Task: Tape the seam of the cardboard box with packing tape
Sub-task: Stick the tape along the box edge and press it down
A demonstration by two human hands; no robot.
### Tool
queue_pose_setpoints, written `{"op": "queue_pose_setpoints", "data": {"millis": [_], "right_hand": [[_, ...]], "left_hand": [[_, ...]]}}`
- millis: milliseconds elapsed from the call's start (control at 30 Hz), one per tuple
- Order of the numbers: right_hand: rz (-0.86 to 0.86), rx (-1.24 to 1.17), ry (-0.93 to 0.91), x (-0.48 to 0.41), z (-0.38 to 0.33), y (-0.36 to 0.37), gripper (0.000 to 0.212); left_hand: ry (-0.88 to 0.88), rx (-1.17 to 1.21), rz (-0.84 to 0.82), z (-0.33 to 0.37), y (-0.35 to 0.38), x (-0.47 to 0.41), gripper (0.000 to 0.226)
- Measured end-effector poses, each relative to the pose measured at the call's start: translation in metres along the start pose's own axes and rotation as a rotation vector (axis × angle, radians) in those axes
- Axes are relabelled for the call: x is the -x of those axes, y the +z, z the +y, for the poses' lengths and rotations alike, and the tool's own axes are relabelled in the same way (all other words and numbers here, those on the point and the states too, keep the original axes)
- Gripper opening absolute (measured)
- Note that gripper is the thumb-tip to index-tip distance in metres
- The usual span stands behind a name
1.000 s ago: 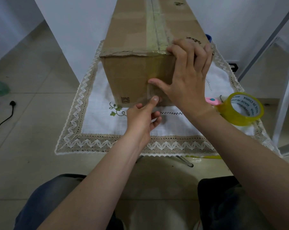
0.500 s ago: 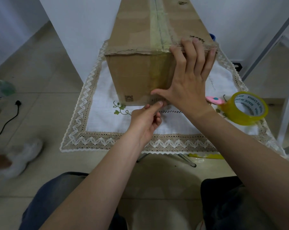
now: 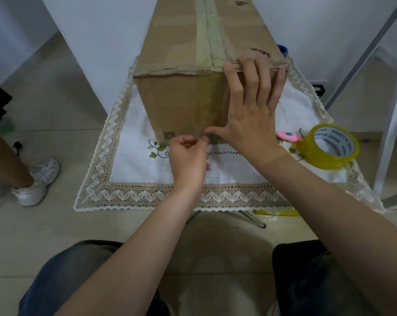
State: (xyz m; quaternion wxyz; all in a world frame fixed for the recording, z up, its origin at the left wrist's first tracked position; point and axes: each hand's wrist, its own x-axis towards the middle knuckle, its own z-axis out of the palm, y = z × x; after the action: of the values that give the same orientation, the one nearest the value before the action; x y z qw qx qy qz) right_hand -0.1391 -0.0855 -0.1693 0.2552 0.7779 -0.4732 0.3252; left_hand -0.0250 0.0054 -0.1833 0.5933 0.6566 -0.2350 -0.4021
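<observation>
Since a second ago the left hand has quit pressing with one finger. Now it's curled up, pinching the tape end at the bottom front edge of the box. Right hand lies flat on the box front, fingers spread, tips hooked over the top edge. Count: one box, one tape strip along its top seam and down the front, one tape roll right of the box. Somebody's sneaker has wandered in left of the box too.
</observation>
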Motion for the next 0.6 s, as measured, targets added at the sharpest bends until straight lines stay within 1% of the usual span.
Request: {"op": "queue_pose_setpoints", "data": {"millis": [67,100,167,200,233,300,367,433,500,600], "right_hand": [[0.010,-0.011,0.005,0.000,0.001,-0.001,0.134],[0.030,-0.032,0.012,0.000,0.002,-0.002,0.129],[0.086,-0.094,0.024,-0.001,0.003,-0.007,0.108],[0.103,-0.131,0.039,-0.002,0.005,-0.011,0.096],[0.112,-0.173,0.063,-0.004,0.006,-0.014,0.085],[0.127,-0.247,0.125,-0.009,0.007,-0.018,0.069],[0.142,-0.275,0.173,-0.013,0.006,-0.019,0.064],[0.152,-0.244,0.188,-0.014,0.005,-0.016,0.065],[0.156,-0.196,0.179,-0.013,0.004,-0.012,0.067],[0.156,-0.169,0.152,-0.010,0.006,-0.007,0.072]], "left_hand": [[0.297,-0.162,0.044,0.003,-0.003,0.003,0.025],[0.477,-0.250,0.062,0.007,-0.005,0.004,0.027],[0.843,-0.433,0.133,0.016,-0.008,0.001,0.027],[0.988,-0.522,0.185,0.025,-0.009,-0.001,0.028],[1.080,-0.597,0.233,0.034,-0.011,-0.005,0.032],[1.164,-0.741,0.268,0.055,-0.014,-0.016,0.043],[1.213,-0.882,0.202,0.069,-0.016,-0.031,0.051],[1.245,-0.966,0.140,0.075,-0.016,-0.042,0.054],[1.256,-1.006,0.124,0.075,-0.018,-0.047,0.056],[1.280,-1.086,0.114,0.071,-0.024,-0.050,0.067]]}}
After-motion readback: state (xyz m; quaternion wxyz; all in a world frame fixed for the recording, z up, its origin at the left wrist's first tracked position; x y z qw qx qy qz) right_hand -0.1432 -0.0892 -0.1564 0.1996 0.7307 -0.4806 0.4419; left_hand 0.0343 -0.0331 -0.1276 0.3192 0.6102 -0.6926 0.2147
